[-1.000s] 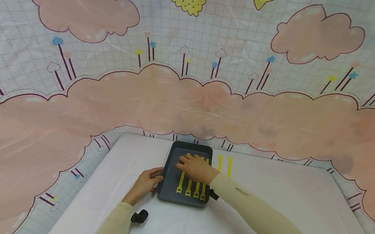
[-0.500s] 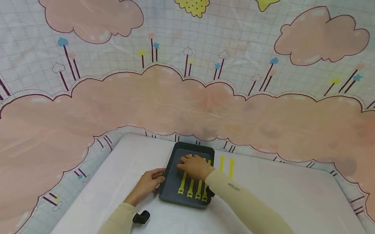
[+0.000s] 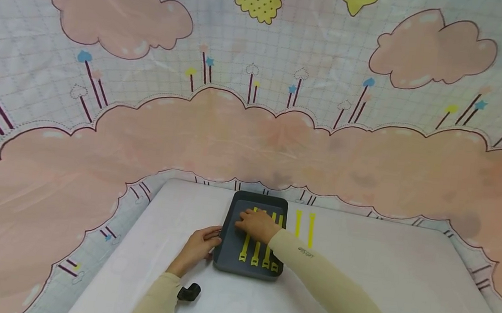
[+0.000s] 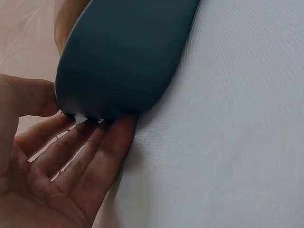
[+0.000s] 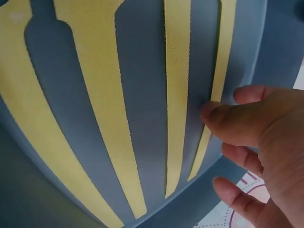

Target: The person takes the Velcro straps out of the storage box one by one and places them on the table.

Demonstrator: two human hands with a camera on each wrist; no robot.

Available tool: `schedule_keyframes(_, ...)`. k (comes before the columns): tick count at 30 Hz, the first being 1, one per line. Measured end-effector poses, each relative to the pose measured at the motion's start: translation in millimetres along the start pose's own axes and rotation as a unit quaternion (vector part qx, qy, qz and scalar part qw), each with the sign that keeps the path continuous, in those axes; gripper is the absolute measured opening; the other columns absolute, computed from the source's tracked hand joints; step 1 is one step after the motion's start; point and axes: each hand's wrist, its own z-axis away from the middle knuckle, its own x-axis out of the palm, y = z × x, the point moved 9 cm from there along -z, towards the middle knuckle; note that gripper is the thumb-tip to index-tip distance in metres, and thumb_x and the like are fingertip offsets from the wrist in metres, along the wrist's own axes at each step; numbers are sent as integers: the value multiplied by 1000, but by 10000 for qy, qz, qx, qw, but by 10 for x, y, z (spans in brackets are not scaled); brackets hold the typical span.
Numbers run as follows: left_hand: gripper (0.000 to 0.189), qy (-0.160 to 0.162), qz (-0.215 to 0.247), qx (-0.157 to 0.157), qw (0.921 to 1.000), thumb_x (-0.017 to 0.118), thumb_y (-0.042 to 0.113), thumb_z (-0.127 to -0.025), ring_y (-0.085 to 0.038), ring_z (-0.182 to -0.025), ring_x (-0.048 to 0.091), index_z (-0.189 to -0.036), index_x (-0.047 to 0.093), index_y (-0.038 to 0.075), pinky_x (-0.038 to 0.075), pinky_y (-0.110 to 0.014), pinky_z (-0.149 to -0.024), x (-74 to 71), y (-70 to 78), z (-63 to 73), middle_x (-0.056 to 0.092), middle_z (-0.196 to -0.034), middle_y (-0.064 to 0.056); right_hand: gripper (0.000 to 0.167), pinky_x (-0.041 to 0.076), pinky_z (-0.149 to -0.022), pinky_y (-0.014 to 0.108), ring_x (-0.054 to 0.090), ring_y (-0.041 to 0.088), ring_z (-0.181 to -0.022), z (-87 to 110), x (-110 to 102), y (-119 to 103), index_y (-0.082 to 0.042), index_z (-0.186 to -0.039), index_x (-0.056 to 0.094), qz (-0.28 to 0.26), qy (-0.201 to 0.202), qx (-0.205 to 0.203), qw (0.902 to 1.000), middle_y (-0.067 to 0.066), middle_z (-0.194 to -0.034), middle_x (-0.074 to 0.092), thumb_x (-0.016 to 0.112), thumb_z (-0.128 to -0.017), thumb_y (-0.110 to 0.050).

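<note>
A dark grey rectangular tray (image 3: 228,258) on the white table bears several flat yellow straps with slotted ends, shaped like cable ties, such as the leftmost strap (image 3: 244,251). My left hand (image 3: 195,250) rests against the tray's left side, fingers fairly straight on its outer wall (image 4: 118,57) and thumb at the rim. Over the tray, my right hand (image 3: 258,226) reaches across the straps and hides their middles. In the right wrist view one digit of that hand overlaps the end strap (image 5: 222,61), while the other fingers stay spread and relaxed.
To the right of the tray, two more yellow straps lie on the table (image 3: 380,277): a near-tray strap (image 3: 297,225) and an outer strap (image 3: 311,231). A patterned cloth (image 3: 252,141) with clouds hangs behind the table. A black wrist camera (image 3: 189,292) sits by my left sleeve.
My right hand has shifted slightly left and toward me over the tray, its sleeve now covering more of the rightmost strap. My left hand stays at the tray's side. The head view has shifted slightly.
</note>
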Motion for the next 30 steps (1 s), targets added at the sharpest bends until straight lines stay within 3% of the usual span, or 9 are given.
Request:
schedule_keyframes(15,44,-6,-33,27,10000,59,11,-95,-23,-107,66,-139,55,5,55,-31,-60,-4,-4,5,61,-135,-20,28,53,-95,41,58,16,-116,-67,13,-29,-33,-123,66,-123,163,-60,9998,-4,-125,63,58,-99,-24)
schedule_keyframes(23,44,12,22,0,10000,60,10,-95,-21,-105,66,-138,56,6,54,-30,-59,-2,-20,15,62,-134,-19,26,50,-101,45,57,17,-118,-90,59,-40,-32,-122,67,-78,164,-118,9998,-5,-124,63,55,-100,-25)
schedule_keyframes(30,43,46,51,75,9999,61,9,-94,-23,-107,66,-137,57,5,54,-31,-59,-18,-23,-5,63,-132,-19,23,50,-100,44,59,18,-116,-27,-66,-39,-31,-120,68,14,513,-227,9984,-4,-122,65,57,-100,-26)
